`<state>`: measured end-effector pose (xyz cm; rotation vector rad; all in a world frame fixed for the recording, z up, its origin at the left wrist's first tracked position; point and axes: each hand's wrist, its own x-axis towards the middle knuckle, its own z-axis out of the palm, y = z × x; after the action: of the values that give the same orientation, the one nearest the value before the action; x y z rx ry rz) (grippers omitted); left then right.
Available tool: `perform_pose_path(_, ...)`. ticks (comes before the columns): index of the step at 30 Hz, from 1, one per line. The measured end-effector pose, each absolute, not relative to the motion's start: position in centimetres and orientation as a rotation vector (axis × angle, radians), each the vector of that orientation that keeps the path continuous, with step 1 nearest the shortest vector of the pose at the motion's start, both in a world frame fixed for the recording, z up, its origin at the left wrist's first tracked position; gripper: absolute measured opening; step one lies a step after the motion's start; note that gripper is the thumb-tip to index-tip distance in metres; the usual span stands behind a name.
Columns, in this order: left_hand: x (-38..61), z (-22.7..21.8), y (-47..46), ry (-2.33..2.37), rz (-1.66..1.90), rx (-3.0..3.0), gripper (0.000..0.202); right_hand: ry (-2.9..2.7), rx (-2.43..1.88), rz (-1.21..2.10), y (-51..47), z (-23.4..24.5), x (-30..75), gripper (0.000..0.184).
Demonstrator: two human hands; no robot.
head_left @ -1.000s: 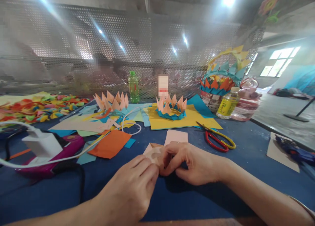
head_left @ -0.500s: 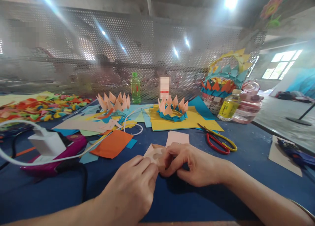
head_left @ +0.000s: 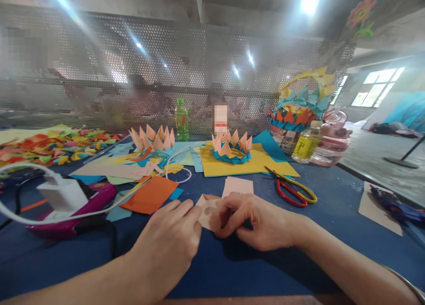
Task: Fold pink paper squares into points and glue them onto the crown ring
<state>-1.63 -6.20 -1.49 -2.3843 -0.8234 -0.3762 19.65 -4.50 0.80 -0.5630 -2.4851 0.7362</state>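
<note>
A small folded piece of pale peach paper point(head_left: 206, 211) lies on the blue tabletop between my hands. My right hand point(head_left: 255, 221) pinches its right side, thumb and index finger closed on it. At the paper's left edge is my left hand point(head_left: 175, 234), its fingers curled together; the tips are hidden, so I cannot tell whether they grip the paper. Just behind my right hand lies a flat stack of pale pink paper point(head_left: 237, 185). Farther back, a ring of peach paper points on a blue base point(head_left: 232, 154) rests on yellow sheets point(head_left: 265, 163).
Scissors point(head_left: 294, 193) with red and yellow handles lie to the right. A purple power strip point(head_left: 66, 225) with a white charger and cables is at left, near orange paper point(head_left: 151, 195). Bottles point(head_left: 307, 143) and a glue gun point(head_left: 395, 205) stand or lie at right.
My left hand has drawn back to the left, uncovering more of the folded paper. My right hand keeps its pinch nearly in place.
</note>
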Motion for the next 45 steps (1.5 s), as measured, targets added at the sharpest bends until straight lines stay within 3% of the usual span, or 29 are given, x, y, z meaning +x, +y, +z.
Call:
perform_pose_path(13,-2.4,-1.4,-5.6,-0.855,-0.521,-2.527,0.021,-2.43,-0.679,0.77,-4.5,0.3,20.1,0.04)
perform_pose_path(19,-3.1,-0.5,-3.8,-0.967,-0.781,-2.701,0.033,-2.347,-0.84,0.46,-3.9,-0.4,20.3,0.036)
perform_pose_path(26,-2.8,-0.1,-1.8,-1.301,-0.977,-2.877,0.026,-2.26,-1.039,0.326,-3.5,-0.7,20.1,0.025)
perform_pose_path(31,-2.5,-0.9,-0.7,-1.39,-0.945,-2.947,0.022,-2.175,-1.286,0.338,-3.2,-0.9,20.0,0.015)
perform_pose_path(34,-2.4,-1.2,-0.2,-1.329,-0.969,-3.012,0.027,-2.206,-1.382,0.386,-3.2,-0.9,19.8,0.021)
perform_pose_path(37,-2.4,-1.3,0.0,-1.3,-0.919,-3.07,0.028,-2.239,-1.373,0.479,-3.4,-0.9,19.6,0.019)
perform_pose_path(41,-2.5,-1.1,-0.1,-1.274,-0.898,-3.107,0.029,-2.224,-1.332,0.578,-3.7,-1.0,19.2,0.004)
perform_pose_path(45,-2.4,-0.2,-0.8,-1.385,-0.891,-3.177,0.031,-2.122,-1.354,0.673,-3.8,-1.1,19.1,0.008)
